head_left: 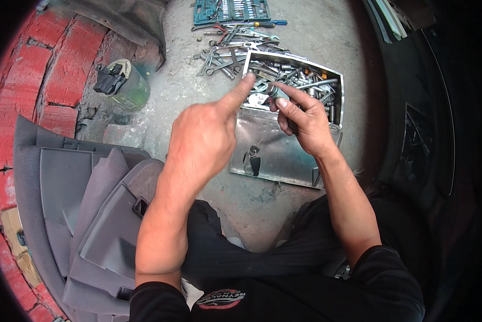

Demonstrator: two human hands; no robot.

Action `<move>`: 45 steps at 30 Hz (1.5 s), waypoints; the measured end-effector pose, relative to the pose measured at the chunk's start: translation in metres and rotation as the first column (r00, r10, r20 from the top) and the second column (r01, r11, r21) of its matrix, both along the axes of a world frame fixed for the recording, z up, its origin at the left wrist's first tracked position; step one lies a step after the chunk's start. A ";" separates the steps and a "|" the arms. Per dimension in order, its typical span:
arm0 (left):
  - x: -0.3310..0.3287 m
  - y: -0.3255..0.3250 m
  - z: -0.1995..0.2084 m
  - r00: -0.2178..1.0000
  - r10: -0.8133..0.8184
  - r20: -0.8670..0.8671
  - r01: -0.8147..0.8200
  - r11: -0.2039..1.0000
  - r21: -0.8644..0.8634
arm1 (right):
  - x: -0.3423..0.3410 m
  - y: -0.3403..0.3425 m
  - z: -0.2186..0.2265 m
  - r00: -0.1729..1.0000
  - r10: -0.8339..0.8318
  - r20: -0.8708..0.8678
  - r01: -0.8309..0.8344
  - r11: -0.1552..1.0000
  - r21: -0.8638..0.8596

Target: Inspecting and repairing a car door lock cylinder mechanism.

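Concrete floor (305,32) and red brick wall (18,75) frame a seated worker leaning over an open metal box (342,96) packed with loose sockets (292,73) and other hand tools. Grey car door panels (64,188) lean at left, near a greenish bucket (136,94); beyond the box, wrenches (219,60) lie spread on the floor before a teal tool case (233,22). Keys (255,162) with a dark fob rest on the box's lid (276,142).

Above the box's near left part, the right grip (312,122) pinches a small metal tool (279,93) between thumb and forefinger, its exact kind hard to make out. Beside it, the left grip (204,129) points with its forefinger extended; the other fingers are turned from view, so whether they hold anything cannot be told. The two appear apart.

The step in hand looks to be handling or checking the tool at close range. A next move would seem to call for a steady right pinch, clear of the clutter below.
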State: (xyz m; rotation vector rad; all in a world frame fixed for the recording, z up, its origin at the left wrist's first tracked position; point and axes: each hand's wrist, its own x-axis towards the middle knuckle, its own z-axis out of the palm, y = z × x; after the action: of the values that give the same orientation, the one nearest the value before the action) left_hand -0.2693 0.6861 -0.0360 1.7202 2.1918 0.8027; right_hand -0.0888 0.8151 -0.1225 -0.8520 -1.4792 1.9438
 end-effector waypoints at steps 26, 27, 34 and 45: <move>0.010 0.000 0.012 0.977 0.189 0.099 -0.173 0.974 -0.144 | -0.004 -0.015 0.013 0.996 -0.078 0.034 0.075 0.994 0.076; 0.007 0.003 0.009 0.977 0.190 0.094 -0.175 0.973 -0.148 | -0.005 -0.017 0.014 0.997 -0.067 0.036 0.065 0.995 0.072; -0.003 0.019 -0.013 0.825 -0.103 0.556 0.148 0.988 -0.037 | 0.001 -0.021 0.011 0.996 0.082 0.039 -0.083 0.996 0.043; 0.001 0.026 -0.036 0.694 0.037 0.719 0.074 0.990 -0.122 | 0.002 -0.028 -0.004 0.996 -0.039 0.085 0.006 0.932 0.364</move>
State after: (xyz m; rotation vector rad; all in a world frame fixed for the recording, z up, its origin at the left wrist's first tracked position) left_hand -0.2681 0.7125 -0.0716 1.0687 1.6194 1.0588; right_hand -0.0865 0.7873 -0.1267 -0.7906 -1.8009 1.5588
